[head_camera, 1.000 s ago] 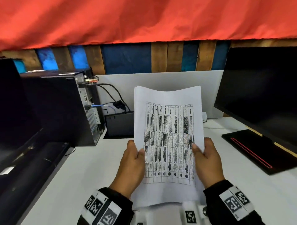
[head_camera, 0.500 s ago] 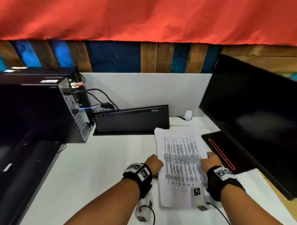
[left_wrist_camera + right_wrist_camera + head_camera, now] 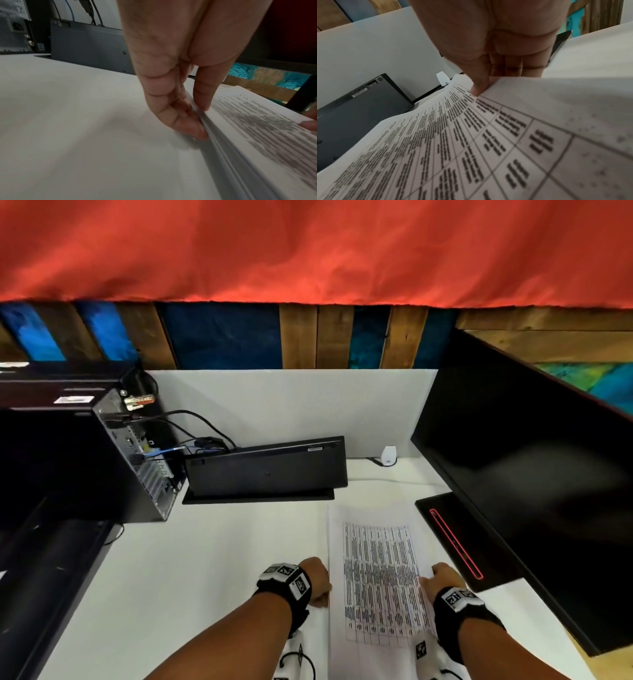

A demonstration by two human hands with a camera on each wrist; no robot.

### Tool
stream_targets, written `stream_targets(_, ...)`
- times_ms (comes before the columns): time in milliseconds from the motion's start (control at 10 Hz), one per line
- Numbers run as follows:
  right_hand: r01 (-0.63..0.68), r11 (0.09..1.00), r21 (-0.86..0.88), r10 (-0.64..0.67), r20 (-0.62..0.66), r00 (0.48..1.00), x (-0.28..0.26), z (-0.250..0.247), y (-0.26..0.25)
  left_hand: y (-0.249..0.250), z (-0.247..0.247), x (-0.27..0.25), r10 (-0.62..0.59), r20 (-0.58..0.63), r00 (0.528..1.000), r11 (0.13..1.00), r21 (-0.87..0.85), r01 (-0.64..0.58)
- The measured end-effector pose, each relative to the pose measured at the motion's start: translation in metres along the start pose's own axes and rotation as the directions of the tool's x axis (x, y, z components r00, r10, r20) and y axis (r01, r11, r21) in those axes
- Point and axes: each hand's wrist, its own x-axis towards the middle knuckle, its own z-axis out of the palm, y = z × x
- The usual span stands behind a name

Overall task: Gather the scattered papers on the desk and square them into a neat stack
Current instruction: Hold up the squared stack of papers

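Note:
A stack of printed papers [image 3: 376,577] with a table on the top sheet lies flat on the white desk [image 3: 191,583], right of centre. My left hand [image 3: 317,580] pinches the stack's left edge: in the left wrist view the thumb lies on top and the fingers [image 3: 192,125] curl against the side of the stack [image 3: 257,128]. My right hand [image 3: 442,577] holds the right edge. In the right wrist view its thumb [image 3: 477,89] presses on the top sheet [image 3: 471,142] while the other fingers go under the slightly lifted edge.
A black keyboard [image 3: 267,467] leans against the white partition behind the papers. A PC tower [image 3: 130,460] with cables stands at the left. A large monitor [image 3: 531,474] and its base [image 3: 455,542] flank the stack's right side. A small white device [image 3: 388,455] sits at the back.
The papers, held upright in front of me a second ago, have come down flat onto the desk. Both hands stayed on the stack's side edges and moved forward with it.

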Motion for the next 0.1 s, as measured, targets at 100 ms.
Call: stream_targets(100, -0.003, 1.0, -0.02, 0.003, -0.005, 1.0, 0.0082, -0.0021, 0.0003, -0.0077, -0.0195, -0.0049, 0.005, 0.027, 1.0, 0.998, -0.056, -0.003)
